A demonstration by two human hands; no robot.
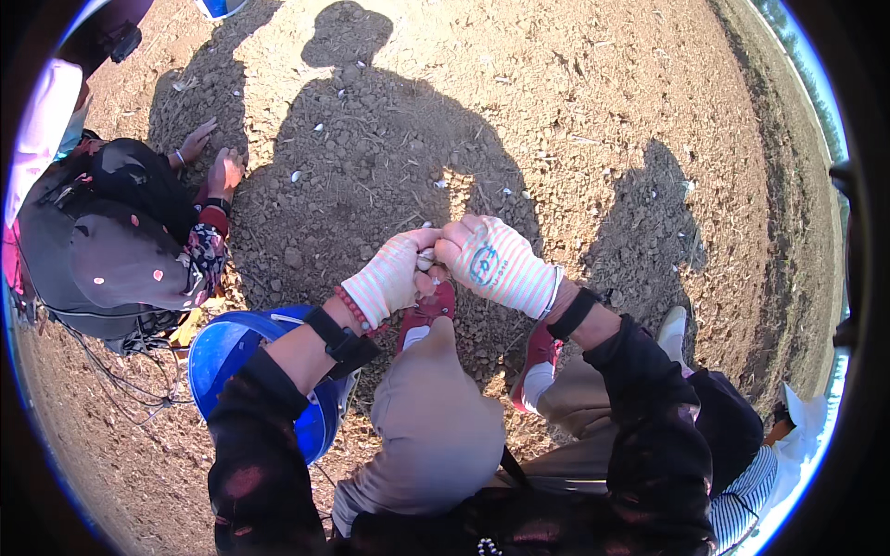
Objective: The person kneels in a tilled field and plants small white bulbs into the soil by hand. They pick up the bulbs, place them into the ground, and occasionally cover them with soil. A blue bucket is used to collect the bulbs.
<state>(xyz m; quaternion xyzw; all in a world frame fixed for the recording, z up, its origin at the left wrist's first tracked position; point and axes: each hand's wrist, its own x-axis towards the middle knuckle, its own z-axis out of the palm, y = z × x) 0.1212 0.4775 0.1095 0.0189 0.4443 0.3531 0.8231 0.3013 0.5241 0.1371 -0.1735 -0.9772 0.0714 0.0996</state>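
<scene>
My left hand (393, 278), in a fingerless-tipped striped glove, holds whitish garlic (425, 260) between thumb and fingers, in front of my knee. My right hand (490, 260), gloved likewise and marked with blue print, meets it from the other side, fingertips closed at the garlic. Fingers cover much of the garlic, so whether it is a whole bulb or several cloves is unclear. Beyond my hands, a pale garlic clove (295, 176) and another clove (318, 128) lie on the crumbly soil (375, 181), with several more scattered about.
A blue bucket (222, 340) stands beside my left forearm. To the left, a co-worker (132, 236) crouches with both hands at the soil. Another person (730, 431) is close on my right. My red shoes (445, 302) are planted below my hands. Part of another bucket (219, 7) shows at the top.
</scene>
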